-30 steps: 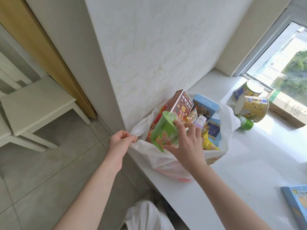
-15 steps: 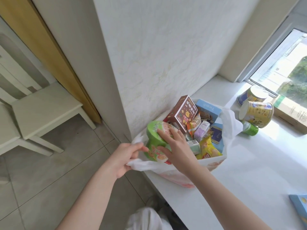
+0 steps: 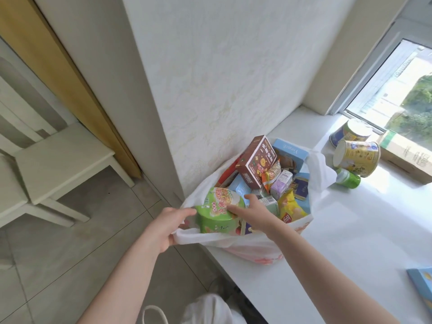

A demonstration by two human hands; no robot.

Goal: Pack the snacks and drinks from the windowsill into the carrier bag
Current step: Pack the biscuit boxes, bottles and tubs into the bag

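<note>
Cup (image 3: 214, 215) sits in the bag's (image 3: 236, 243) left corner, mid-frame.
Your left hand (image 3: 167, 226) clenches the bag's rim just beside it; your right hand (image 3: 256, 212) lies on its lid, clasping or not, unclear.

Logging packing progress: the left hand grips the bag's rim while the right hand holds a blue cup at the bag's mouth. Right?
Not quite: the head view shows the cup is green, not blue. The left hand grips the bag at its rim while the right hand holds the cup at its mouth.
</note>
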